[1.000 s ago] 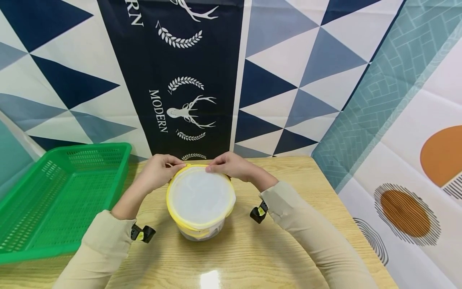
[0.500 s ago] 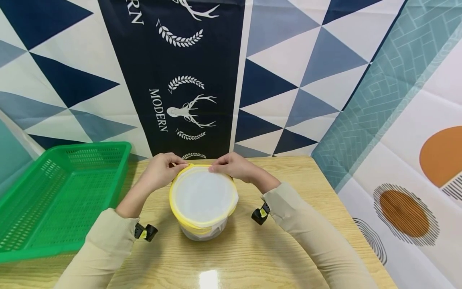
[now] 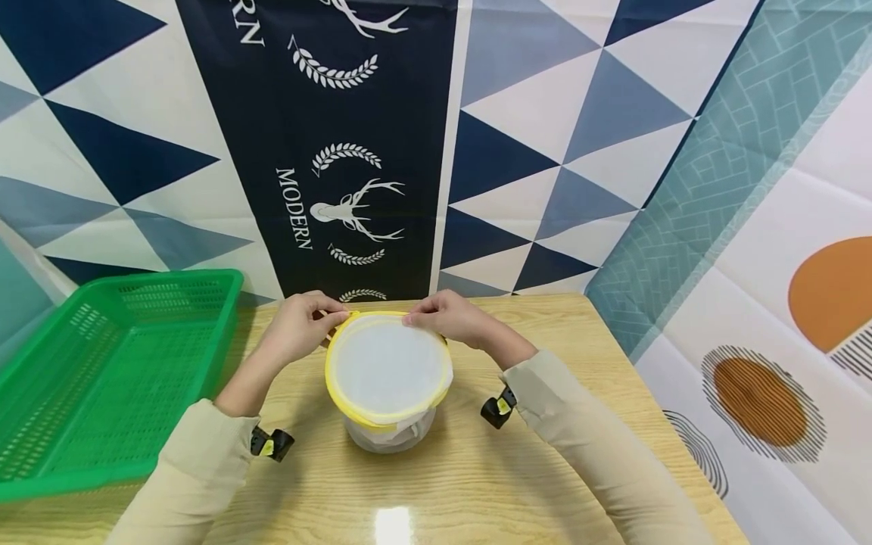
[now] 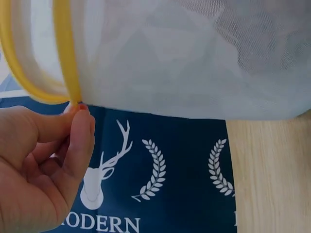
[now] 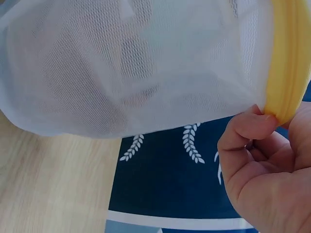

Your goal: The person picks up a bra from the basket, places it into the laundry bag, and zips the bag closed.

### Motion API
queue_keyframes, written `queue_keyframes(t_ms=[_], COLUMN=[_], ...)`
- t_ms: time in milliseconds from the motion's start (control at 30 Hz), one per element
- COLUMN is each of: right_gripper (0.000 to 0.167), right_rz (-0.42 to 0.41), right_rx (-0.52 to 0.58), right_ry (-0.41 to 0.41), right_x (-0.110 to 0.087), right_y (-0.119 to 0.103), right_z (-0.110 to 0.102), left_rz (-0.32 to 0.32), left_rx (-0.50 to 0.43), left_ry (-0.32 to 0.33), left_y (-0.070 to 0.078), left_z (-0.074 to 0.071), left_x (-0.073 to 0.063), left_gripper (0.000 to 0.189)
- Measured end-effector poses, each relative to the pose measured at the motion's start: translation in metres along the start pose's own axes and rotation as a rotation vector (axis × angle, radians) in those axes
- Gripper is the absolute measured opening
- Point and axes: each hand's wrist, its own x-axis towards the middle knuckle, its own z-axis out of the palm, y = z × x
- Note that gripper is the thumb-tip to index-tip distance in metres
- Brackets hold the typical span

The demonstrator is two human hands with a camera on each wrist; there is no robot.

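Observation:
A round white mesh laundry bag (image 3: pixel 390 371) with a yellow zipper band stands on the table, its flat lid facing me. At the far left of the rim, my left hand (image 3: pixel 300 329) pinches the yellow band (image 4: pixel 67 48) between thumb and fingers. On the far right side, my right hand (image 3: pixel 455 322) grips the rim, thumb on top. The right wrist view shows its thumb and forefinger pinching the lower edge of the yellow zipper band (image 5: pixel 286 58). Through the mesh wall (image 5: pixel 97 68), dark folds show faintly.
A green plastic basket (image 3: pixel 132 378) with perforated sides stands on the left of the wooden table (image 3: pixel 518 484). Behind the table's far edge hangs a patterned cloth (image 3: pixel 354 113), and another covers the right side (image 3: pixel 763 318).
The bag has shifted slightly right and its lid tilts a bit more. My right hand has moved slightly right with the rim; my left hand keeps its pinch at nearly the same place.

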Motion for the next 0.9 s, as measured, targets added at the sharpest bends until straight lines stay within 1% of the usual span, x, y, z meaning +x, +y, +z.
queue_keyframes(t_ms=[100, 200, 333, 467, 533, 633, 700, 767, 900], right_gripper=[0.023, 0.026, 0.030, 0.028, 0.028, 0.028, 0.027, 0.026, 0.022], right_rz=[0.005, -0.010, -0.042, -0.096, -0.122, -0.146, -0.154, -0.155, -0.154], right_rx=[0.003, -0.019, -0.061, -0.095, -0.110, -0.123, -0.123, -0.116, -0.094], right_ry=[0.001, -0.003, 0.007, 0.025, 0.012, -0.034, -0.066, -0.087, -0.082], right_x=[0.000, 0.001, 0.005, 0.013, 0.016, 0.022, 0.024, 0.026, 0.026], right_y=[0.000, 0.000, 0.001, -0.001, -0.002, -0.005, -0.006, -0.006, -0.006], right_z=[-0.002, -0.003, -0.003, -0.002, -0.001, 0.002, 0.004, 0.005, 0.009], left_rz=[0.014, 0.026, 0.019, 0.009, 0.002, -0.001, 0.005, 0.024, 0.055], left_rx=[0.029, 0.041, 0.023, 0.007, -0.003, -0.014, -0.014, -0.003, 0.025], left_ry=[0.014, 0.020, -0.002, -0.026, -0.035, -0.047, -0.048, -0.044, -0.019], left_y=[0.000, 0.002, 0.005, 0.007, 0.008, 0.008, 0.008, 0.008, 0.006], left_z=[0.000, 0.001, 0.002, 0.004, 0.005, 0.006, 0.006, 0.007, 0.008], left_x=[0.001, 0.002, 0.003, 0.004, 0.005, 0.005, 0.006, 0.006, 0.007], left_gripper=[0.019, 0.018, 0.018, 0.018, 0.018, 0.019, 0.019, 0.019, 0.018])
